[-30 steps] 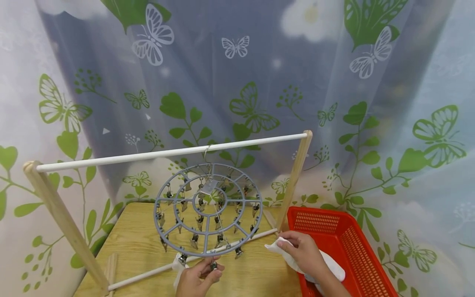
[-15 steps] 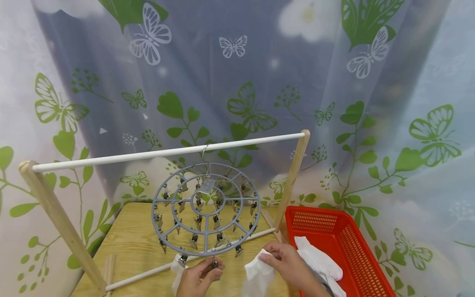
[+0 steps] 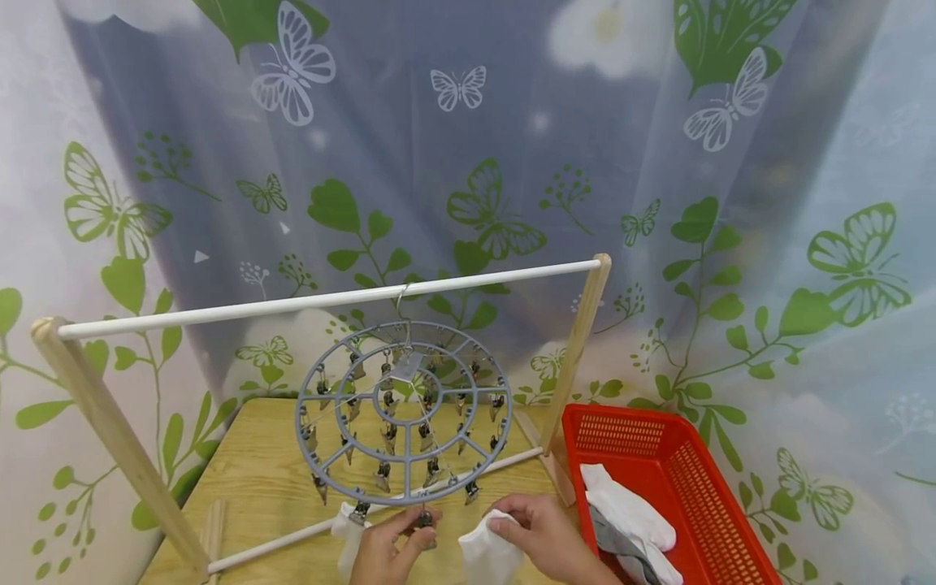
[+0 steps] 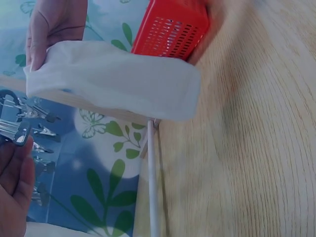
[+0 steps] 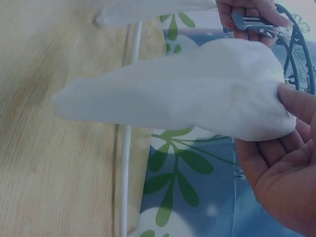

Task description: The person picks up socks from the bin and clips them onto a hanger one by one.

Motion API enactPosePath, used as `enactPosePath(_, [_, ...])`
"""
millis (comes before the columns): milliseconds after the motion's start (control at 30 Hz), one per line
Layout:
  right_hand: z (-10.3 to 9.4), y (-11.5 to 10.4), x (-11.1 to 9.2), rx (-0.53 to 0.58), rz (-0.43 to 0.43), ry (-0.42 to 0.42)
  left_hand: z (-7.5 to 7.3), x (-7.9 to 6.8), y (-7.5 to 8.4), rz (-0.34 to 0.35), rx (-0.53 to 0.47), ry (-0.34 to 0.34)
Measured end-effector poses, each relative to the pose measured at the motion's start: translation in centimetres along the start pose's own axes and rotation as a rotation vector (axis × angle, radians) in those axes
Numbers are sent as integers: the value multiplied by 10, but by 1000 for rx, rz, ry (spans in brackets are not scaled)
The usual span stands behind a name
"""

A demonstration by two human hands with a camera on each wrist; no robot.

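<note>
My left hand [image 3: 391, 552] pinches a small metal clip [image 3: 425, 518] that hangs from the near rim of a round grey drying hanger [image 3: 406, 479]. In the right wrist view that clip [image 5: 254, 23] lies between the left fingers and thumb. My right hand [image 3: 548, 538] holds a white sock [image 3: 488, 554] by one end, just right of the left hand. The rest of the sock [image 4: 123, 81] dangles free, apart from the clip. Left of my left hand, another white sock [image 3: 345, 536] hangs from a neighbouring clip [image 3: 359, 512].
A white rail [image 3: 329, 301] on wooden posts carries the hanger, which bears several more clips. On the right stands a red basket [image 3: 705, 520] with white socks [image 3: 632, 512] and a grey piece of cloth [image 3: 614, 538] inside. A wooden table [image 3: 270, 439] lies beneath.
My right hand has brought the white sock out from over the basket, leftward toward the clip. My left hand keeps its pinch on the clip.
</note>
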State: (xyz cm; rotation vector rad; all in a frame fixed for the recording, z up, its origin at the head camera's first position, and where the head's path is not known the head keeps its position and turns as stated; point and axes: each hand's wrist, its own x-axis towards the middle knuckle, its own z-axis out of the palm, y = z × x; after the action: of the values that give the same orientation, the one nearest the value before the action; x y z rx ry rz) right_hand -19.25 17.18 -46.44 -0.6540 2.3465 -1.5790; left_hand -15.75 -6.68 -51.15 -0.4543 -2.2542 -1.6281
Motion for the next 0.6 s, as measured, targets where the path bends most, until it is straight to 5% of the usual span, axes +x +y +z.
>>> enactPosePath(600, [31,6,6,130,165,-48,0,3,7,-98,-9,-12])
